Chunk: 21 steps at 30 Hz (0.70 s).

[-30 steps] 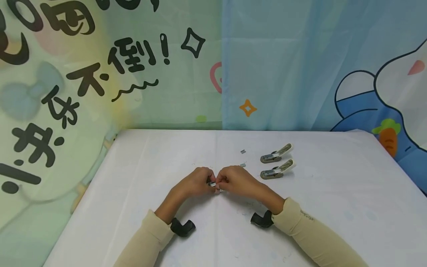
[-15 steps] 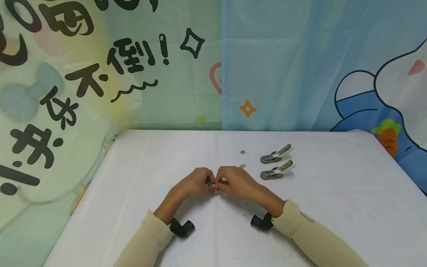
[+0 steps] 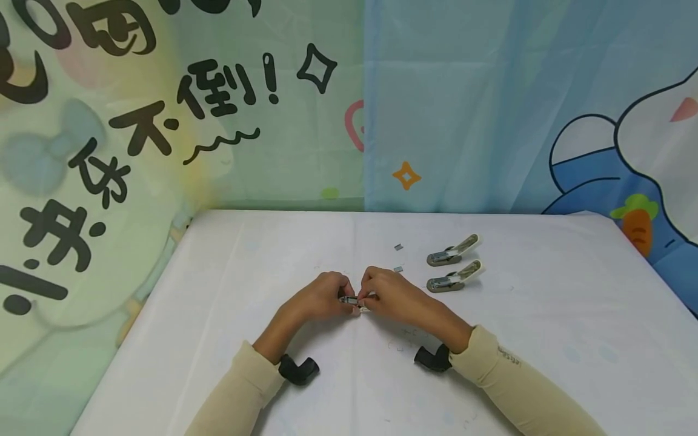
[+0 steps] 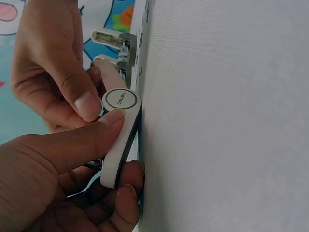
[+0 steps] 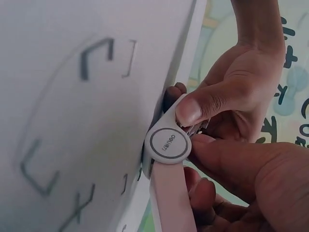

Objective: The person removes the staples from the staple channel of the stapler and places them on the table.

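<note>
My left hand [image 3: 327, 297] grips a small stapler by its white part, thumb on top and fingers curled beneath. The stapler [image 4: 118, 140] is swung open: a white arm and a pale pink arm [image 5: 174, 198] meet at a round hinge with a grey ring. Part of its metal magazine [image 3: 349, 300] shows between the hands. At the hinge, my right hand [image 3: 392, 297] pinches the stapler's inner side with thumb and curled fingers. The right thumb tip [image 4: 88, 106] is beside a dark metal piece. What lies between the right fingertips is mostly hidden.
Two more opened staplers, one farther back [image 3: 452, 251] and one nearer [image 3: 454, 278], lie right of the hands. Two short staple strips, a far one [image 3: 398, 247] and a near one [image 3: 398, 269], lie beside them. Several loose staples [image 5: 96, 58] are scattered on the white tabletop [image 3: 262, 248].
My right hand has shifted slightly right, away from the left hand, and more of the metal magazine shows between them. The left hand keeps its grip almost in place.
</note>
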### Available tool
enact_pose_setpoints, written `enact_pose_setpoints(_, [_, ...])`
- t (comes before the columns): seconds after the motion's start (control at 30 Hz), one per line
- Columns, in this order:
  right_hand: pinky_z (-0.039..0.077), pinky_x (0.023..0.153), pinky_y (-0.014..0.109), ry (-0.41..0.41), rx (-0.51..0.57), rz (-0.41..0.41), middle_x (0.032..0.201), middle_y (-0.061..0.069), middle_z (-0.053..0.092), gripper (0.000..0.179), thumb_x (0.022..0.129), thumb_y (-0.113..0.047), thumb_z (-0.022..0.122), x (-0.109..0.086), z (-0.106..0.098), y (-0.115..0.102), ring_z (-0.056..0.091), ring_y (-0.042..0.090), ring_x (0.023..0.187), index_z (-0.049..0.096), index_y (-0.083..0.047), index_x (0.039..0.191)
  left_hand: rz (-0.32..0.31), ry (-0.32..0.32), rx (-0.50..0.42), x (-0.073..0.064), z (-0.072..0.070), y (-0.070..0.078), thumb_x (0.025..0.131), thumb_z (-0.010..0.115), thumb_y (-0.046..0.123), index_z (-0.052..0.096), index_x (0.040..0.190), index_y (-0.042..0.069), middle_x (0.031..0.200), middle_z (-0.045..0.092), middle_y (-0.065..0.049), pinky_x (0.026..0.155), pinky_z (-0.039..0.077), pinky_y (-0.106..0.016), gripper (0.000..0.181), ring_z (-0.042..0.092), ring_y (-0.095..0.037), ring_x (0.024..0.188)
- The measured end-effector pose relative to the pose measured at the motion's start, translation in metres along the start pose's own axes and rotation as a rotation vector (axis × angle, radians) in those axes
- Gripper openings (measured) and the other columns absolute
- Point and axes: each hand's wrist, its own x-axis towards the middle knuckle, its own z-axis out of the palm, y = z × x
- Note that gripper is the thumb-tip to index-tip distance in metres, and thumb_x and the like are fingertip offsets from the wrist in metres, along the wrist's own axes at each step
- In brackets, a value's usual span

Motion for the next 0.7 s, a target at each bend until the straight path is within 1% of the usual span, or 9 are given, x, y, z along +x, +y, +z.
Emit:
enact_pose_setpoints(0.07, [0.046,0.068,0.024,-0.006,0.009,-0.014,0.092,0.001,0.056,0.009,0.084,0.001,0.070,0.000,0.001,0.000,0.056,0.012,0.079,0.076,-0.003,0.089,0.005,0.003,0.008,0.000,0.000,0.000,0.080,0.081,0.011,0.068,0.083,0.008,0.077,0.060,0.005,0.068,0.042,-0.027,0.013,0.050,-0.012,0.076])
enact_pose_setpoints(0.13, [0.046,0.069,0.025,-0.012,0.047,0.006,0.093,0.001,0.057,0.007,0.085,-0.001,0.071,0.000,0.002,-0.001,0.057,0.013,0.081,0.076,-0.005,0.088,0.006,0.007,0.010,0.000,0.000,0.000,0.081,0.080,0.010,0.068,0.083,0.008,0.076,0.059,0.005,0.067,0.041,-0.026,0.012,0.049,-0.012,0.076])
enact_pose_setpoints(0.2, [0.046,0.068,0.026,-0.013,0.095,0.040,0.093,0.000,0.057,0.005,0.085,-0.003,0.072,0.001,0.004,-0.001,0.055,0.013,0.080,0.075,-0.007,0.085,0.003,0.011,0.010,-0.001,0.000,0.000,0.081,0.078,0.010,0.068,0.083,0.009,0.075,0.059,0.004,0.067,0.041,-0.026,0.011,0.049,-0.012,0.075])
enact_pose_setpoints(0.3, [0.045,0.064,0.026,0.002,0.170,0.110,0.091,-0.003,0.058,0.009,0.086,-0.005,0.072,0.003,0.007,-0.001,0.053,0.012,0.076,0.074,-0.011,0.079,-0.004,0.012,0.002,-0.001,0.000,0.001,0.082,0.077,0.009,0.068,0.083,0.009,0.075,0.059,0.004,0.067,0.040,-0.027,0.009,0.048,-0.012,0.076])
enact_pose_setpoints(0.4, [0.044,0.060,0.026,0.026,0.200,0.148,0.088,-0.005,0.059,0.012,0.086,-0.005,0.072,0.005,0.008,-0.002,0.051,0.010,0.072,0.074,-0.013,0.077,0.002,0.015,0.008,-0.001,0.000,0.000,0.082,0.078,0.010,0.069,0.083,0.010,0.075,0.058,0.004,0.067,0.039,-0.027,0.009,0.047,-0.013,0.076])
enact_pose_setpoints(0.47, [0.043,0.059,0.025,0.045,0.190,0.137,0.086,-0.006,0.059,0.014,0.086,-0.006,0.072,0.006,0.009,-0.002,0.051,0.009,0.071,0.074,-0.014,0.075,0.009,0.014,0.012,-0.001,0.000,-0.001,0.082,0.078,0.010,0.069,0.083,0.010,0.075,0.057,0.004,0.067,0.039,-0.027,0.010,0.046,-0.013,0.075])
enact_pose_setpoints(0.6, [0.044,0.060,0.025,0.089,0.168,0.033,0.086,-0.004,0.063,0.017,0.086,-0.004,0.071,0.007,0.011,0.001,0.053,0.007,0.070,0.072,-0.015,0.074,0.020,0.009,0.013,0.000,0.000,-0.003,0.081,0.079,0.011,0.067,0.080,0.011,0.073,0.056,0.003,0.064,0.037,-0.027,0.012,0.045,-0.012,0.072])
enact_pose_setpoints(0.7, [0.045,0.061,0.026,0.104,0.176,-0.012,0.088,-0.003,0.066,0.016,0.086,-0.002,0.070,0.006,0.007,0.004,0.055,0.006,0.072,0.073,-0.014,0.077,0.014,0.004,0.004,0.000,0.000,-0.003,0.080,0.080,0.011,0.066,0.080,0.011,0.074,0.056,0.003,0.064,0.037,-0.026,0.014,0.045,-0.012,0.072])
